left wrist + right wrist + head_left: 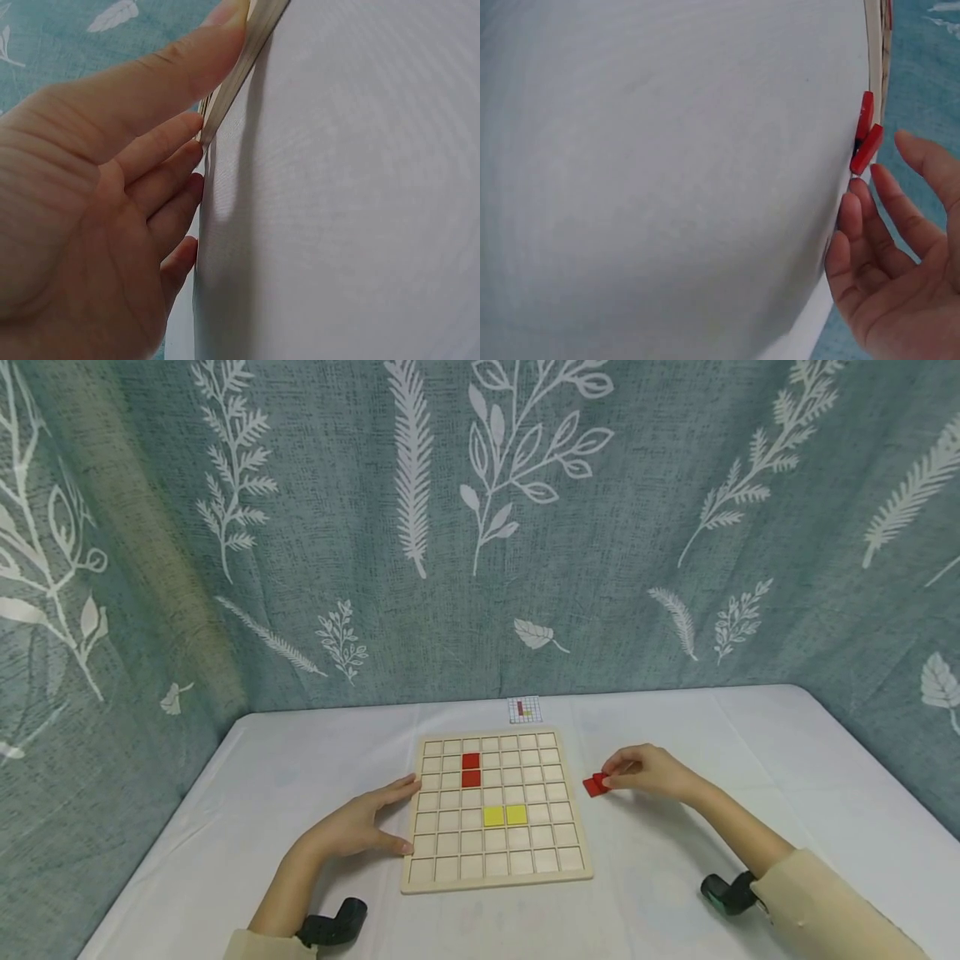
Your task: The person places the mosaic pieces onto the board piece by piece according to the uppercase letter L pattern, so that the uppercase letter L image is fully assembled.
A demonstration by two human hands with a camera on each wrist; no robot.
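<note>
A square wooden grid board (495, 887) lies on the table, with two red tiles (471, 770) one above the other and two yellow tiles (505, 816) side by side in its cells. My left hand (360, 822) rests against the board's left edge, thumb and fingers spread; the left wrist view shows the thumb on the wooden rim (238, 71). Right of the board, my right hand (648, 772) is at two loose red tiles (593, 787). One loose tile (867, 150) leans tilted by the other. Thumb and index fingertips are close to it, with a gap between them.
A small printed card (524, 710) with a grid pattern lies behind the board. White cloth (315, 760) covers the table. A blue-green curtain (337, 527) with white leaf prints hangs behind. Dark devices (727, 893) are worn on both wrists.
</note>
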